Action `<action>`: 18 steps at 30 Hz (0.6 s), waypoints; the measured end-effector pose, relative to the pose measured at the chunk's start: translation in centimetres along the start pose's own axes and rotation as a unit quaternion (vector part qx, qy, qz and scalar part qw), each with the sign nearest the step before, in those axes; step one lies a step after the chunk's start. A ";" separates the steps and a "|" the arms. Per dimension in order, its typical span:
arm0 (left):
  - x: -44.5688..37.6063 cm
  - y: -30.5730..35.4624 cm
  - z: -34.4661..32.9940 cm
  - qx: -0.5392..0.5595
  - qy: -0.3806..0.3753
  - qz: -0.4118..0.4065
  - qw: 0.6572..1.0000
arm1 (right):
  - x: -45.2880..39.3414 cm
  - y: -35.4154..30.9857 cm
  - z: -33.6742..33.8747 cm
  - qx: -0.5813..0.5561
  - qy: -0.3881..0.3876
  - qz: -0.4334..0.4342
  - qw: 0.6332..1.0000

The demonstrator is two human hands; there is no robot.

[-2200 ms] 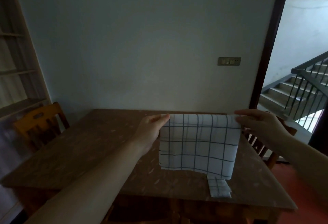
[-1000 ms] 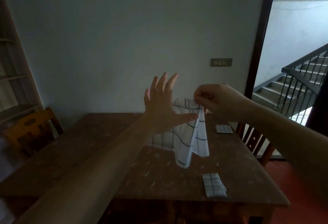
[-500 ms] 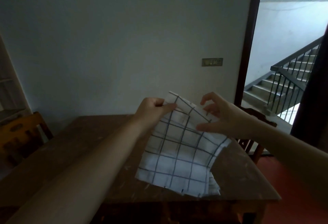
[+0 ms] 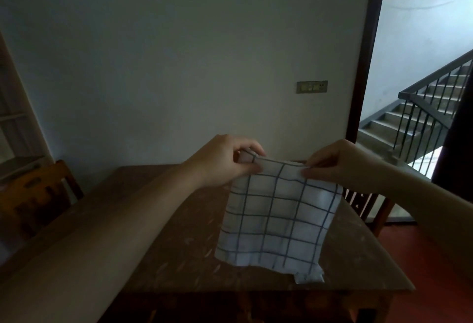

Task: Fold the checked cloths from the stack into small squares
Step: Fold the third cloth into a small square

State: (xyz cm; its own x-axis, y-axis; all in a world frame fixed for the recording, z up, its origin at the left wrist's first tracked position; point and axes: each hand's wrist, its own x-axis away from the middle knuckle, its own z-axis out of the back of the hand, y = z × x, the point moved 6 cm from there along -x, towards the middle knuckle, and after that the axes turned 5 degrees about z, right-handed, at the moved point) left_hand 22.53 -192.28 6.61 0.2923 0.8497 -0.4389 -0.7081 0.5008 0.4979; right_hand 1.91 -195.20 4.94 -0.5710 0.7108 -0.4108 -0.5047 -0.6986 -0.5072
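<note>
"What had changed a moment earlier?"

"I'd re-gripped. My left hand (image 4: pixel 225 160) and right hand (image 4: pixel 337 162) each pinched a top corner of the white blue-checked cloth (image 4: pixel 276 217), which hung at three o'clock over the brown wooden table (image 4: pixel 153 245)."

"Meaning?"

"Squared up, probably ready for another fold; a folded checked square (image 4: pixel 309 277) peeked out below."

Two hands, left hand (image 4: pixel 225 160) and right hand (image 4: pixel 337 161); one checked cloth (image 4: pixel 276 217); one counter (image 4: pixel 179 245); two chairs, at nine o'clock (image 4: pixel 33 194) and three o'clock (image 4: pixel 366 204).
</note>
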 end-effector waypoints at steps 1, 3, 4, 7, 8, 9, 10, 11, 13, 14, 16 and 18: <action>-0.1 0.1 0.2 -0.019 0.007 -0.008 1.000 | 0.0 -0.1 0.2 0.002 -0.001 -0.003 1.000; -0.2 0.3 0.6 -0.025 0.008 -0.014 1.000 | 0.0 -0.1 0.5 -0.001 -0.006 -0.005 1.000; -0.3 0.4 0.6 -0.033 0.000 -0.014 0.999 | 0.1 -0.2 0.6 0.001 -0.010 -0.002 1.000; -0.3 0.9 0.6 -0.078 -0.027 -0.013 0.996 | 0.2 -0.5 1.0 0.032 -0.016 0.010 0.999; -0.4 0.8 0.7 -0.098 -0.034 -0.010 0.995 | 0.2 -0.5 1.1 0.042 -0.013 0.013 0.999; -0.5 0.7 0.8 -0.118 -0.041 -0.006 0.992 | 0.3 -0.5 1.3 0.056 -0.009 0.016 0.998; -0.5 0.5 0.9 -0.133 -0.044 -0.002 0.990 | 0.4 -0.6 1.5 0.069 -0.008 0.019 0.997; -0.5 0.4 1.1 -0.142 -0.045 0.003 0.989 | 0.5 -0.7 1.6 0.076 -0.009 0.023 0.997; -0.5 0.2 1.4 -0.144 -0.044 0.009 0.989 | 0.8 -0.7 1.8 0.071 -0.010 0.023 0.997; -0.5 0.1 1.5 -0.141 -0.045 0.012 0.989 | 0.9 -0.8 2.0 0.063 -0.008 0.020 0.998; -0.4 -0.2 1.5 -0.136 -0.046 0.020 0.989 | 1.1 -0.7 2.2 0.049 -0.004 0.019 0.999; -0.4 -0.6 1.8 -0.132 -0.039 0.028 0.990 | 1.2 -0.6 2.3 0.042 -0.004 0.019 0.999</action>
State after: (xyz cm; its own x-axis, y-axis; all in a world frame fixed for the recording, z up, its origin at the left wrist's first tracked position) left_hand 24.00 -192.60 7.81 0.2890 0.8903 -0.3519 -0.8648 0.4005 0.3029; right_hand -0.01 -194.08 6.52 -0.5958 0.6835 -0.4217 -0.5356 -0.7294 -0.4255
